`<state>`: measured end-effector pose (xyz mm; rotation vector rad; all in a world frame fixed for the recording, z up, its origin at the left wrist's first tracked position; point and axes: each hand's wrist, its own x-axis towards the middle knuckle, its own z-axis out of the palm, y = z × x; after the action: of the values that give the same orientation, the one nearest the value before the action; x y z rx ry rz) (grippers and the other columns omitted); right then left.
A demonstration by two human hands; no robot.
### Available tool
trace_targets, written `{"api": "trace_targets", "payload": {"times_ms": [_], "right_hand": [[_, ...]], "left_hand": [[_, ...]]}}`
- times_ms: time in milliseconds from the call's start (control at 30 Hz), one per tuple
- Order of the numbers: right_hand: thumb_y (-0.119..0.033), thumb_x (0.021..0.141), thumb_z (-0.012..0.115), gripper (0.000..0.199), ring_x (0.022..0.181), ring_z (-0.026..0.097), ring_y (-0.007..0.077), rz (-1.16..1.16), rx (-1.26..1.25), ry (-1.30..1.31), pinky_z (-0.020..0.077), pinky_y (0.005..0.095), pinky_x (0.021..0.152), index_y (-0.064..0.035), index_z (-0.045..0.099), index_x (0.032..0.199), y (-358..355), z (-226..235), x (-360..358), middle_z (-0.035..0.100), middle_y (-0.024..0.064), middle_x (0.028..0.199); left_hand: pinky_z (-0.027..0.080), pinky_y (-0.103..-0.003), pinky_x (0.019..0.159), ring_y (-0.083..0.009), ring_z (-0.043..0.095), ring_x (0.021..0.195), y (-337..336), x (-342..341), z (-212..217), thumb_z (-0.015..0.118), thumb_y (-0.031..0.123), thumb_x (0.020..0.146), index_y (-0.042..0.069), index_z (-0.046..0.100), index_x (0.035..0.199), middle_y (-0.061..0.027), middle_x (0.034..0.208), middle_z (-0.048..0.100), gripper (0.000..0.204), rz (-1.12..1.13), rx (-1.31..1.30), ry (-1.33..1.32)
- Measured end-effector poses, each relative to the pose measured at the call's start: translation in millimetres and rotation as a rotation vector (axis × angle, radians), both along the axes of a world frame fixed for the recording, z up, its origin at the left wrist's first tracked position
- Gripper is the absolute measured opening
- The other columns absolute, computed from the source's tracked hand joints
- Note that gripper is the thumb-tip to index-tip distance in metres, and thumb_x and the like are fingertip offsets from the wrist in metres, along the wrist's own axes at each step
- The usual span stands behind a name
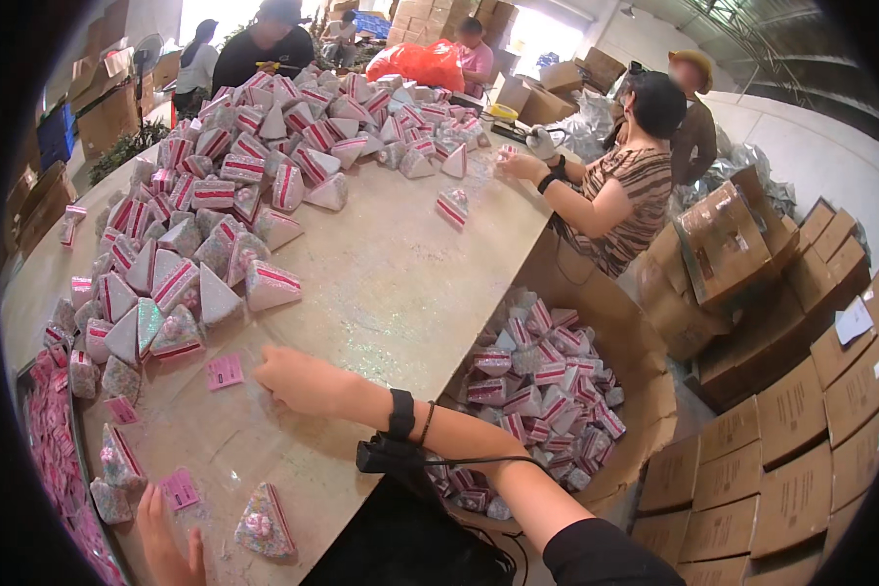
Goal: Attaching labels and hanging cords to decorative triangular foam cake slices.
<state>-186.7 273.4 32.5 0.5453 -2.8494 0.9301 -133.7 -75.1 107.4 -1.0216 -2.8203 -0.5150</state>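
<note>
My right hand [303,383] reaches across the pale table, its fingers curled together over what looks like clear plastic film [232,435]. Whatever is in those fingers, if anything, is hidden. A pink printed card [225,371] lies just left of them. At the lower left my left hand [166,539] has its fingers stretched out, next to another pink card [179,488]. Between my hands and the near edge sits a glittery cake-slice ornament [265,523] with a pink-striped side. Another cake-slice ornament [119,457] stands by the left edge.
A large heap of cake-slice ornaments [234,166] covers the table's far and left parts. Below its right edge, a big cardboard bin [645,391] holds more. Pink cards fill a tray [54,420] at left. Co-workers [615,186] stand around; stacked cartons [742,469] are at right.
</note>
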Motion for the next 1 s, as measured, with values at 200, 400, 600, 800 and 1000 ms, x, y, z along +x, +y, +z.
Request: {"api": "trace_targets", "payload": {"times_ms": [200, 400, 600, 800, 1000], "right_hand": [[0.001, 0.078, 0.058, 0.006, 0.092, 0.054, 0.041, 0.029, 0.044, -0.018, 0.0454, 0.0438, 0.08, 0.0037, 0.056, 0.083, -1, 11, 0, 0.052, 0.0225, 0.099], [-0.008, 0.079, 0.056, 0.017, 0.087, 0.058, 0.0428, 0.147, 0.067, -0.073, 0.0462, 0.0488, 0.075, 0.0036, 0.055, 0.091, -28, 1, -24, 0.059, 0.0267, 0.089], [-0.01, 0.081, 0.057, 0.02, 0.082, 0.062, 0.0374, 0.39, 0.117, -0.161, 0.0504, 0.045, 0.071, 0.0034, 0.057, 0.095, -35, 43, -50, 0.062, 0.0204, 0.088], [-0.002, 0.09, 0.057, 0.014, 0.083, 0.063, 0.0167, 0.517, -0.555, -0.178, 0.0525, 0.029, 0.072, 0.0028, 0.058, 0.104, -32, 44, -55, 0.063, 0.0077, 0.096], [-0.002, 0.096, 0.055, 0.013, 0.08, 0.062, 0.0113, 0.369, -1.031, -0.249, 0.0509, 0.0244, 0.07, 0.0024, 0.06, 0.107, -14, 50, -54, 0.067, 0.0064, 0.096]], "left_hand": [[0.04, -0.038, 0.095, -0.0347, 0.05, 0.113, -2, -20, -35, 0.065, 0.007, 0.076, -0.001, 0.052, 0.12, -0.0177, 0.119, 0.051, 0.047, -0.003, -0.027, 0.053], [0.041, -0.036, 0.087, -0.0301, 0.052, 0.099, -19, -22, -41, 0.066, 0.01, 0.079, -0.002, 0.053, 0.116, -0.0158, 0.104, 0.049, 0.041, 0.142, 0.151, -0.12], [0.046, -0.029, 0.071, -0.0167, 0.056, 0.078, -5, -30, -38, 0.068, 0.008, 0.084, 0.0, 0.054, 0.105, -0.0066, 0.087, 0.054, 0.027, 0.22, 0.525, -0.298], [0.049, -0.023, 0.056, -0.0084, 0.06, 0.066, 32, -49, -14, 0.062, 0.004, 0.091, 0.001, 0.054, 0.11, -0.0025, 0.084, 0.06, 0.021, 0.118, 0.876, -0.696], [0.051, -0.023, 0.058, -0.0082, 0.06, 0.065, 113, -97, 9, 0.058, 0.002, 0.092, 0.002, 0.049, 0.132, -0.0051, 0.094, 0.063, 0.042, -0.078, 0.885, -0.779]]}}
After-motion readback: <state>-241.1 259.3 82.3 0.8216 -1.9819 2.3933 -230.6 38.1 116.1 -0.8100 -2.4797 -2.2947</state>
